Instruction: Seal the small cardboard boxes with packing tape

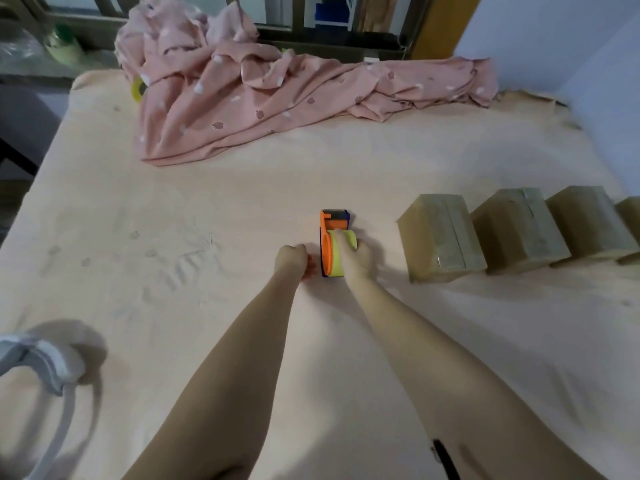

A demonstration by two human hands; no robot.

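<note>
Your two bare forearms come in from the bottom edge and reach forward over the bed (pixel 242 188), which is covered by a smooth, pale peach sheet with faint printed marks. Your right hand (pixel 355 259) is curled over the tape dispenser (pixel 334 242), fingers wrapped around the yellow-green roll of packing tape (pixel 341 251) that sits in an orange and dark blue plastic frame. The dispenser rests on the sheet with its cutter end pointing away from you. Your left hand (pixel 292 259) is just beside the dispenser on its left, fingers curled into a loose fist; you cannot tell whether it pinches anything or touches the frame.

To the right of the dispenser, apart from it, stand the small cardboard boxes (pixel 440 233) in a row running towards the right edge. Four show, the last cut off by the frame. They are brown, blocky and matte, and glossy tape strips run along the tops of the nearer ones.

At the lower left lies a grey and white strap-like object (pixel 41 362), blurred. Across the far side of the bed lies a crumpled pink blanket (pixel 259 98) with small leaf and white spot prints, and a second yellow-green tape roll (pixel 138 89) peeks out at its left edge.
</note>
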